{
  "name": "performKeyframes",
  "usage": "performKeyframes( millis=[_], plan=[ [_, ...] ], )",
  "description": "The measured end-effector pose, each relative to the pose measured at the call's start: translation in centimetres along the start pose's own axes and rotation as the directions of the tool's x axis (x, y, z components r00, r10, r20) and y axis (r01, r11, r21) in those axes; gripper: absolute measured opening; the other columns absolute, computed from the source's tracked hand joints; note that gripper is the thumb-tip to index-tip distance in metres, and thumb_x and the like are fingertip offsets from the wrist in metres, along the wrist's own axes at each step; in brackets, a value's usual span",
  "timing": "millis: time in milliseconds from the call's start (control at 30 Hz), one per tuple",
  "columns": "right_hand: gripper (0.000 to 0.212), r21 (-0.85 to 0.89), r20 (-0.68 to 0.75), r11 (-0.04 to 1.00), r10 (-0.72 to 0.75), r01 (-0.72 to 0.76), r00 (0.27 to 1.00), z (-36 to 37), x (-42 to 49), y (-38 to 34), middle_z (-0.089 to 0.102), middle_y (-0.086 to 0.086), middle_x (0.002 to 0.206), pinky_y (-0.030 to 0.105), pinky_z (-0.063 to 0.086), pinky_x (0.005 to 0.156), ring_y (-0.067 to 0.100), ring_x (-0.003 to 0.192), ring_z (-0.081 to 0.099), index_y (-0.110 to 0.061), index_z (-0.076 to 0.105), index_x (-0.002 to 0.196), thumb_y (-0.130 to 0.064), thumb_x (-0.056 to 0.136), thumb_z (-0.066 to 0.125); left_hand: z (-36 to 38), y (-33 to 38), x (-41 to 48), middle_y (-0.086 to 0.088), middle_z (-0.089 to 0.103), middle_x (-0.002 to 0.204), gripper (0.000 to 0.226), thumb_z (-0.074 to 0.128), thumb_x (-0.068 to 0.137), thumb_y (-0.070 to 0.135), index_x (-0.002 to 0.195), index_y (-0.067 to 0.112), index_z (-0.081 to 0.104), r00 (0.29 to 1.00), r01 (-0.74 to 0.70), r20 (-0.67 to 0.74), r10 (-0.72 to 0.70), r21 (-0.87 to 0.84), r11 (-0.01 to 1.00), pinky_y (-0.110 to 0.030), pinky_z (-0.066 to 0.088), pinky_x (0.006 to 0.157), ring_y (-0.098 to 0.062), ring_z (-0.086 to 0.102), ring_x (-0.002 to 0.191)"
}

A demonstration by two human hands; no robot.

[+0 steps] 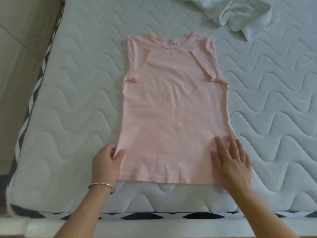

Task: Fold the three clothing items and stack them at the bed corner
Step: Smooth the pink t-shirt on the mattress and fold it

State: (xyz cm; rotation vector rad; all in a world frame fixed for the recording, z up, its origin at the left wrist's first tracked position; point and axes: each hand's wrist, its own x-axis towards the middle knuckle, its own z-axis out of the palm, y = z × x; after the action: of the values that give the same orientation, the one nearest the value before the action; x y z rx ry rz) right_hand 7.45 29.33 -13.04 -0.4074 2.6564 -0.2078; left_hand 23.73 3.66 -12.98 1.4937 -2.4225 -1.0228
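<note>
A pale pink T-shirt [173, 107] lies flat on the white quilted mattress [77, 100], neck away from me, both short sleeves folded inward over the chest. My left hand [107, 162] pinches the shirt's lower left side edge between thumb and fingers; a silver bangle sits on that wrist. My right hand [231, 160] rests flat, fingers spread, on the shirt's lower right corner. A crumpled white garment [240, 12] lies at the far right of the bed. A third garment is not in view.
The mattress's near edge [154, 215] shows a black-and-white diamond trim just below my wrists. Its left edge [34, 103] runs diagonally, with beige floor [18, 48] beyond. The near-left bed corner [20, 191] lies left of my left hand.
</note>
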Motion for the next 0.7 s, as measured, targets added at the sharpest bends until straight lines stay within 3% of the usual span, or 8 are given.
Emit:
performKeyframes(
  millis=[67,167,233,300,400,567,633,700],
  plan=[
    [0.05,0.073,-0.019,0.996,0.055,-0.054,0.998,-0.1,-0.3,0.0,0.001,-0.007,0.157,0.035,0.001,0.115,0.014,0.143,-0.005,-0.042,0.012,0.144,-0.043,0.097,0.026,-0.7,-0.8,0.2,-0.001,0.051,0.06,0.02,0.067,0.081,0.017,0.069,0.01,0.053,1.0,-0.007,0.029,0.006,0.026,1.0,-0.029,0.031,0.058,-0.025,0.05,0.061],
    [0.049,0.057,-0.006,0.996,0.069,-0.069,0.998,0.4,-0.4,0.0,0.0,-0.007,0.157,0.035,0.001,0.116,0.014,0.143,-0.005,-0.043,0.007,0.144,-0.041,0.097,0.021,-1.4,-1.5,0.6,0.002,0.05,0.06,0.024,0.069,0.08,0.021,0.067,0.016,0.049,0.993,-0.014,0.121,0.005,0.074,0.997,-0.03,0.032,0.053,-0.018,0.046,0.056],
    [0.049,0.056,-0.004,0.996,0.076,-0.076,0.997,0.2,-0.3,-0.2,0.001,-0.007,0.157,0.035,0.001,0.116,0.014,0.143,-0.005,-0.043,0.007,0.144,-0.04,0.097,0.022,-1.8,-1.8,1.0,-0.001,0.049,0.066,0.025,0.074,0.075,0.021,0.072,0.015,0.05,0.985,-0.093,0.158,0.067,0.164,0.982,-0.029,0.036,0.051,-0.02,0.048,0.058],
    [0.049,0.084,-0.011,0.991,0.105,-0.104,0.994,-0.1,-0.5,-0.6,0.005,-0.006,0.157,0.035,0.003,0.116,0.016,0.143,0.0,-0.04,0.015,0.145,-0.037,0.097,0.029,-1.8,-1.8,1.4,-0.009,0.054,0.077,0.032,0.078,0.067,0.021,0.083,0.008,0.054,0.964,-0.257,0.139,0.225,0.278,0.926,-0.033,0.044,0.054,-0.031,0.055,0.066],
    [0.054,0.18,-0.06,0.97,0.175,-0.161,0.983,-0.9,0.1,-1.2,0.02,-0.001,0.154,0.039,0.013,0.113,0.023,0.139,0.016,-0.028,0.028,0.143,-0.028,0.093,0.047,-1.4,0.3,3.0,-0.015,0.057,0.08,0.035,0.053,0.067,0.033,0.095,0.013,0.05,0.852,-0.514,0.095,0.515,0.34,0.787,-0.038,0.05,0.055,-0.035,0.056,0.066],
    [0.051,0.358,-0.146,0.908,0.287,-0.22,0.947,-2.6,3.2,-1.3,0.05,0.009,0.123,0.042,0.033,0.093,0.031,0.114,0.046,-0.014,0.048,0.129,-0.021,0.081,0.066,3.5,9.4,7.7,-0.009,0.062,0.082,0.029,0.042,0.07,0.024,0.096,0.02,0.055,0.731,-0.683,0.16,0.664,0.176,0.709,-0.031,0.038,0.07,-0.026,0.048,0.079],
    [0.047,0.427,-0.109,0.869,0.324,-0.25,0.94,-3.5,4.6,-1.1,0.052,0.007,0.114,0.036,0.039,0.08,0.026,0.103,0.051,-0.012,0.05,0.122,-0.025,0.08,0.067,6.2,14.5,9.2,-0.011,0.063,0.082,0.028,0.044,0.075,0.016,0.096,0.01,0.063,0.728,-0.679,0.221,0.649,0.095,0.728,-0.032,0.04,0.073,-0.033,0.056,0.076],
    [0.041,0.449,-0.027,0.846,0.335,-0.288,0.942,-4.5,6.1,-0.9,0.053,-0.001,0.105,0.031,0.036,0.069,0.018,0.089,0.052,-0.018,0.05,0.115,-0.033,0.08,0.066,9.0,19.8,10.7,-0.014,0.063,0.093,0.028,0.047,0.082,0.007,0.106,0.005,0.061,0.772,-0.599,0.267,0.577,0.002,0.801,-0.036,0.044,0.076,-0.033,0.058,0.083]
  ],
)
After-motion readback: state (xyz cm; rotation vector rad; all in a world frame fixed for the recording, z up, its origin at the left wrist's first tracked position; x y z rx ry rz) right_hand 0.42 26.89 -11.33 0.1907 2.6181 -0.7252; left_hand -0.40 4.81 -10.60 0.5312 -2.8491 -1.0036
